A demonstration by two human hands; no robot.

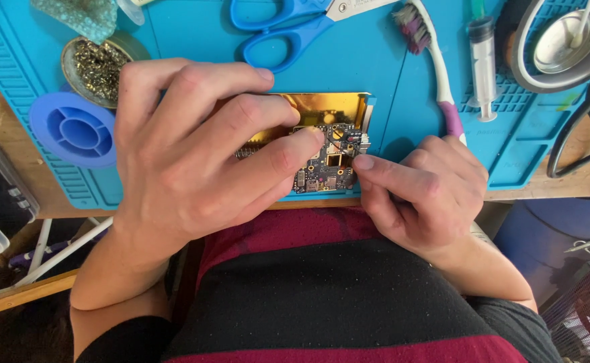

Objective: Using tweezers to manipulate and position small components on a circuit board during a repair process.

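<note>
From the head view I see my left hand (pixel 194 144) spread over a small dark circuit board (pixel 328 165), its fingers curled and its fingertips (pixel 312 138) pressing on the board's upper left part. My right hand (pixel 419 191) comes in from the other side with its fingers closed in a pinch; the tip of one finger (pixel 364 162) touches the board's right edge. Whether anything small sits inside that pinch I cannot tell.

The board lies between the two sets of fingertips, on a shiny gold-coloured plate (pixel 322 106) that shows just beyond my left fingers. Both rest on a blue work mat (pixel 369 60).

Beyond my left knuckles are blue-handled scissors (pixel 288 27). Further out past the left hand sit a round tin of brass wool (pixel 97 67) and a blue plastic spool (pixel 73 130). Just beyond my right knuckles lies a toothbrush (pixel 436 67), its handle end almost touching them, and next to that a clear syringe (pixel 483 64), with a roll of tape (pixel 564 47) further out.
</note>
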